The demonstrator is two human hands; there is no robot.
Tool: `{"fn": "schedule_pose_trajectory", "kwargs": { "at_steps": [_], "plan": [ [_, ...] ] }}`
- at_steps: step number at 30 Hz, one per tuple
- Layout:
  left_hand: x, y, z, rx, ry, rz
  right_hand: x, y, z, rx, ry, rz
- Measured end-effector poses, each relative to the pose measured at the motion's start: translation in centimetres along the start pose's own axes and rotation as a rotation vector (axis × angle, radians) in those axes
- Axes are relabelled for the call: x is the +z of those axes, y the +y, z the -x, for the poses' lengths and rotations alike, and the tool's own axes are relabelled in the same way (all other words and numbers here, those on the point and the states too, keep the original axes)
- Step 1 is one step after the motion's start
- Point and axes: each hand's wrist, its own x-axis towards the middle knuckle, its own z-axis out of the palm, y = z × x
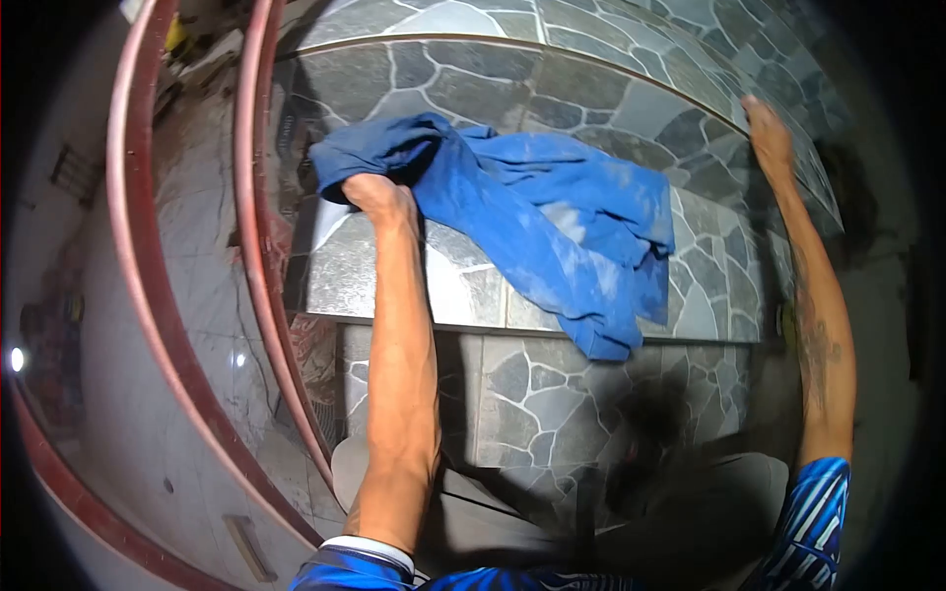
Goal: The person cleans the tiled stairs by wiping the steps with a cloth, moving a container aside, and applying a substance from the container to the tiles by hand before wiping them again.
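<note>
Tiled steps; blue cloth bunched across 1 tread, overhanging front edge. Left hand partly under cloth, right hand near tread's far end; both grips unclear. Overhang could snag, slide cloth off.

Dim, fisheye-warped view; black corners, central glare, deep shadows.

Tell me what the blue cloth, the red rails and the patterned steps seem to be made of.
Blue cloth: woven fabric, probably cotton-like, matte; it falls in soft folds, with pale, dusty-looking patches.
Red rails: likely painted metal, smooth with some sheen; highlights run along their curves.
Steps: probably ceramic tile printed to look like stone, fairly glossy; straight seams cross the pattern and light glares off it.
</note>
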Motion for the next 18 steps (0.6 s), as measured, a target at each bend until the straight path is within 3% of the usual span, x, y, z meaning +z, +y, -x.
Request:
{"fn": "schedule_pose_trajectory", "kwargs": {
  "at_steps": [1,2,4,8,9,12,13,15,17,18],
  "plan": [
    [0.2,0.4,-0.2,0.000,-0.059,-0.060,0.2,-1.4,0.0,0.017,0.001,0.028],
    [0.8,0.3,-0.5,0.020,0.133,-0.065,0.5,-2.3,-0.1,0.031,0.002,0.052],
    [0.5,-0.2,-1.5,0.152,0.215,-0.119,0.5,-3.6,-0.2,0.115,-0.028,0.066],
    [-3.6,-0.1,-3.4,0.002,0.024,0.080,0.3,-4.6,-0.8,0.122,-0.088,0.210],
    [-4.5,0.0,-4.0,-0.026,-0.022,0.129,0.3,-5.3,-0.6,0.041,-0.095,0.266],
    [-1.2,3.1,-0.3,0.095,-0.154,0.331,1.1,-3.5,-1.2,-0.062,-0.102,0.357],
    [-1.1,1.5,0.0,0.237,-0.111,0.110,1.4,-4.0,-0.8,0.047,-0.049,0.253],
    [-1.2,-0.3,1.1,0.495,-0.177,-0.296,1.4,-4.2,-1.0,0.022,-0.056,0.243],
    [-1.3,-0.7,2.6,0.688,-0.359,-0.678,1.2,-3.7,-1.1,0.022,-0.075,0.255],
    [-1.1,-0.9,3.1,0.520,-0.399,-0.472,1.2,-3.7,-1.3,0.035,-0.075,0.255]
  ]
}}
